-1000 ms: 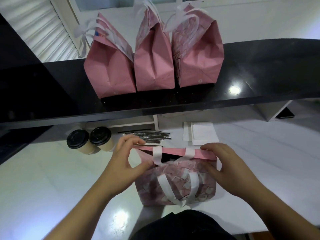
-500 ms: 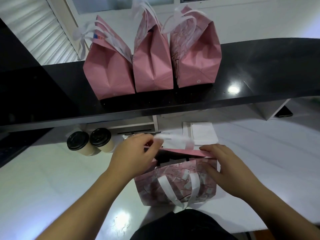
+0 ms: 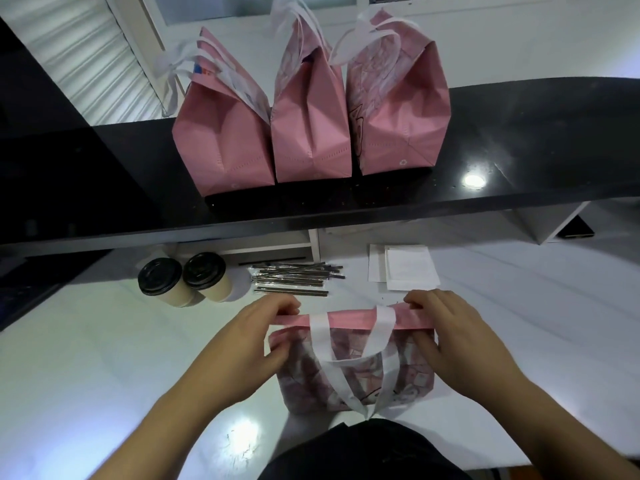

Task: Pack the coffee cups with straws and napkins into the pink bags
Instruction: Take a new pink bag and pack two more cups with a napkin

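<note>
I see the pink bag (image 3: 353, 362), soft printed fabric with white strap handles, at lower centre on the white desk (image 3: 86, 368); no legible writing. My left hand (image 3: 242, 344) and right hand (image 3: 460, 341) pinch its folded top edge.

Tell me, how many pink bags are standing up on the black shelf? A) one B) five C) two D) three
D: three pink bags stand side by side on the black shelf, while a fourth bag sits lower down on the white table, gripped by the left hand and right hand.
</note>
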`<state>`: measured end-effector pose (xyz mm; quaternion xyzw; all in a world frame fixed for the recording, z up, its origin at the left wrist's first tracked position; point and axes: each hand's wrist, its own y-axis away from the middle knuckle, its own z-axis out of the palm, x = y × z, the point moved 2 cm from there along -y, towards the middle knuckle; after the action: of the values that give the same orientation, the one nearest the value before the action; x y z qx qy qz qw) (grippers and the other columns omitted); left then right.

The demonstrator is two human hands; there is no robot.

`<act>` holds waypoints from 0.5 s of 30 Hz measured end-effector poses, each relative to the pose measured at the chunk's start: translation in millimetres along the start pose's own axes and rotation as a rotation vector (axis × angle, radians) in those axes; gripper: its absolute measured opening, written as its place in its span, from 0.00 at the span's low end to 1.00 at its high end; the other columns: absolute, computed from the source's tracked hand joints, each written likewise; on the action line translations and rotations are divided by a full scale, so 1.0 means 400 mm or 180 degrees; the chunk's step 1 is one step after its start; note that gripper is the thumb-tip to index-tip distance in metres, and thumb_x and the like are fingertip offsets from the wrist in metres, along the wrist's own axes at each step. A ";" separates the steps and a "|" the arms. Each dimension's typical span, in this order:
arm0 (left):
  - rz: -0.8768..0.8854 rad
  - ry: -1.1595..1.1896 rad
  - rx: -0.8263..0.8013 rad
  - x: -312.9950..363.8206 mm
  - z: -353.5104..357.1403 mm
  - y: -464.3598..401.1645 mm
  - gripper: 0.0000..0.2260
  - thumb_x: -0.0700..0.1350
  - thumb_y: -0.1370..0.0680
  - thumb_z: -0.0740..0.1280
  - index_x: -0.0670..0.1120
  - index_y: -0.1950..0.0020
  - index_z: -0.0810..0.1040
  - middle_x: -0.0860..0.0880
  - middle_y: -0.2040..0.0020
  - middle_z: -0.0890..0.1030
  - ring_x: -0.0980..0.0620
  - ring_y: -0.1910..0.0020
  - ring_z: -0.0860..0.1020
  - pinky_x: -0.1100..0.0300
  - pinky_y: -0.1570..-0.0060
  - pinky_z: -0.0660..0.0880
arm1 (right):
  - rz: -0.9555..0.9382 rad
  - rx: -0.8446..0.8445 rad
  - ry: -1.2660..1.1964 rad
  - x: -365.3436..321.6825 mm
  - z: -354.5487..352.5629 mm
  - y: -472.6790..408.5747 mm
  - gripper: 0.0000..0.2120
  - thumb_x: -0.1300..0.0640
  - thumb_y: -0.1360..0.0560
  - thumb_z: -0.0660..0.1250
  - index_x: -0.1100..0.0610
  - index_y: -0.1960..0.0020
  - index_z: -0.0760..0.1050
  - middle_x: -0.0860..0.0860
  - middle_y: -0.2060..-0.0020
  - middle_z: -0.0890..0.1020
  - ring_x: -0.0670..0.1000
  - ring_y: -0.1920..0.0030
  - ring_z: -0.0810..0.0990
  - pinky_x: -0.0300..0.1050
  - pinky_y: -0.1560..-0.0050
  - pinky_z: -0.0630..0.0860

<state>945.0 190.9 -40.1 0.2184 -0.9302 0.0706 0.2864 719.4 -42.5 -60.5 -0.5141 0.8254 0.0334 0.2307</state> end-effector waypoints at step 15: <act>0.0667 -0.0466 0.0274 -0.018 0.052 -0.004 0.10 0.49 0.23 0.64 0.54 0.45 0.83 0.62 0.42 0.78 0.59 0.47 0.76 0.65 0.47 0.70 | -0.0838 0.0211 0.0437 0.035 0.006 0.022 0.07 0.51 0.23 0.69 0.52 0.48 0.79 0.46 0.47 0.80 0.52 0.47 0.77 0.45 0.49 0.73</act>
<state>940.7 186.7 -61.5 0.1367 -0.9624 0.1239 0.1992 707.5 -49.2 -69.8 -0.6110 0.7654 -0.0597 0.1930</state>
